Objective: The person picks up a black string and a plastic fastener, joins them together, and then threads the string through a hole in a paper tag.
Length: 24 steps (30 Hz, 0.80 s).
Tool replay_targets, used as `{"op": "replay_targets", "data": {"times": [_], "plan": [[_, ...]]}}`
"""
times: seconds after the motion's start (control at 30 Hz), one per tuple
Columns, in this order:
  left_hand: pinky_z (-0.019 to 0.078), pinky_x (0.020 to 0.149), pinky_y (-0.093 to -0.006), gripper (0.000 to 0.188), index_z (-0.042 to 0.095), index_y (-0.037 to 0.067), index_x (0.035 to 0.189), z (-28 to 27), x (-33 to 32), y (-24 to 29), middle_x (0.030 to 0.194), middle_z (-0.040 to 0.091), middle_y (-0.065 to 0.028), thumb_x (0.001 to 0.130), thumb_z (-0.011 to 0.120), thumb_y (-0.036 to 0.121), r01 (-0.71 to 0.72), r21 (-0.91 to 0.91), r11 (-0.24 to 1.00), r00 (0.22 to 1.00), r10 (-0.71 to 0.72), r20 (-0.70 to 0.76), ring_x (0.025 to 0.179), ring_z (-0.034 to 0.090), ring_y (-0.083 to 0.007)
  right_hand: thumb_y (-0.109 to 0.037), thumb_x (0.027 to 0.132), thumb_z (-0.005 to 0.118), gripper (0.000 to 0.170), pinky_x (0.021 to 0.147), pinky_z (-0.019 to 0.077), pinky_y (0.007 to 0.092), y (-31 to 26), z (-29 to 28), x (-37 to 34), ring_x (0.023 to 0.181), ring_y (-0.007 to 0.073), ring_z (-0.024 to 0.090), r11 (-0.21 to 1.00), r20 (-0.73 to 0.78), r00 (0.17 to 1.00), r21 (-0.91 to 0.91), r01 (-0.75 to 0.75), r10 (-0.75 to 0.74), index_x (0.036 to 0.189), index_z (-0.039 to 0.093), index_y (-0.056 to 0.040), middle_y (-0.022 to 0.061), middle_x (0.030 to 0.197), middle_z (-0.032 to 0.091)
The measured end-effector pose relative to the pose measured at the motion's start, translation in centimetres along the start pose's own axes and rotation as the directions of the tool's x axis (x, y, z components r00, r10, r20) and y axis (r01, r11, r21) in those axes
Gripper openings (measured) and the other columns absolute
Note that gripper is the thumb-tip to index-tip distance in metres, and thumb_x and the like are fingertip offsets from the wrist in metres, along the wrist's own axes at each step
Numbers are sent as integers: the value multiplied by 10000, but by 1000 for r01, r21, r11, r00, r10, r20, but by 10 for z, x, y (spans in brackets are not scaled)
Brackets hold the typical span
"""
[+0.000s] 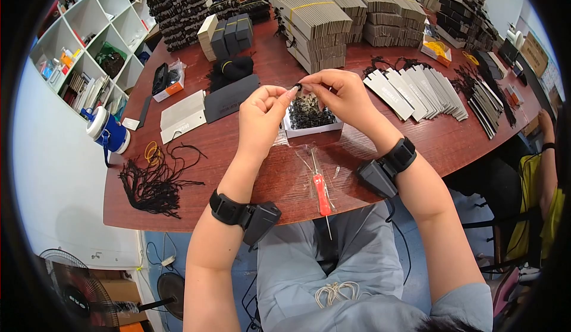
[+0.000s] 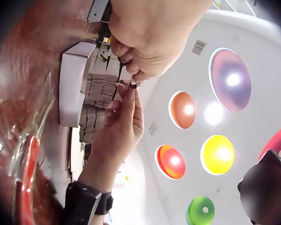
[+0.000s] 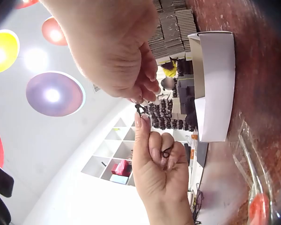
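Note:
Over a white box (image 1: pixel 315 133) of small black pieces (image 1: pixel 309 117), my hands meet fingertip to fingertip. Between them is a tiny black loop-shaped piece (image 3: pixel 140 109), pinched by my left hand (image 1: pixel 262 115) with thumb and finger. My right hand (image 1: pixel 344 94) pinches the same piece from the other side. A second small black loop (image 3: pixel 166 153) shows among the left hand's curled fingers in the right wrist view. Below the box, a red-handled tool (image 1: pixel 321 194) with a thin metal shaft lies in clear plastic, jutting past the table's front edge.
Bundled grey card stacks (image 1: pixel 318 26) rise at the back. Grey tags (image 1: pixel 416 91) fan out on the right; black cords (image 1: pixel 154 180) lie at left front. Flat grey and dark cards (image 1: pixel 184 117) lie left of the box. A blue-and-white jug (image 1: pixel 110 131) stands at the left edge.

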<state>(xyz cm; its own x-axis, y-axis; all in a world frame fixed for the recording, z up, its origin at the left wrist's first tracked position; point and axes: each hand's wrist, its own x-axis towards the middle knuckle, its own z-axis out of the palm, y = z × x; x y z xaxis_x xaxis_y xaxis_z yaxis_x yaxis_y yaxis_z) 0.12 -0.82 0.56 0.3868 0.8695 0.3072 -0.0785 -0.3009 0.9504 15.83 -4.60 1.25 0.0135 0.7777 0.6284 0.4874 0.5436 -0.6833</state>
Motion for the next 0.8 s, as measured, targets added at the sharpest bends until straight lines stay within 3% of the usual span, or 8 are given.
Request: {"op": "replay_targets", "data": {"times": [0.07,0.2,0.37,0.6,0.8], "plan": [[237,416,-144,176,555,-11,920,1,0,1,565,433,87,791,549,110,57,-139,989,997,-48,67,462,309,15,-44,739,557,111,470,408,231,-3,-1,0,505,107,520,999,16,999,9,-32,32,827,596,11,94,686,585],[240,424,-148,213,545,-12,978,0,0,-3,561,431,78,795,534,96,83,-175,981,994,-69,85,458,306,7,-43,737,556,112,501,423,238,1,0,0,547,126,546,998,4,998,-4,-58,58,826,596,12,102,704,592],[239,423,-158,262,518,-5,1050,-1,-2,-1,557,406,76,795,492,49,152,-230,961,978,-112,177,457,295,-4,-48,735,548,104,586,445,267,1,-1,1,669,199,585,997,-34,999,-72,26,-29,810,592,8,117,729,596],[231,424,-161,337,484,-4,1102,-4,-2,4,565,369,80,767,455,-4,209,-199,958,962,-165,217,458,274,-7,-61,729,552,100,589,446,285,2,-2,1,669,229,581,992,-47,998,-122,26,-32,799,593,-2,120,729,592],[234,434,-157,436,378,-13,1193,-8,-1,4,560,339,85,762,447,-14,208,-138,968,930,-152,336,467,263,-6,-73,730,535,93,591,451,307,4,-1,-1,683,255,572,969,-78,993,-237,65,-85,792,592,-33,102,756,587]]}}
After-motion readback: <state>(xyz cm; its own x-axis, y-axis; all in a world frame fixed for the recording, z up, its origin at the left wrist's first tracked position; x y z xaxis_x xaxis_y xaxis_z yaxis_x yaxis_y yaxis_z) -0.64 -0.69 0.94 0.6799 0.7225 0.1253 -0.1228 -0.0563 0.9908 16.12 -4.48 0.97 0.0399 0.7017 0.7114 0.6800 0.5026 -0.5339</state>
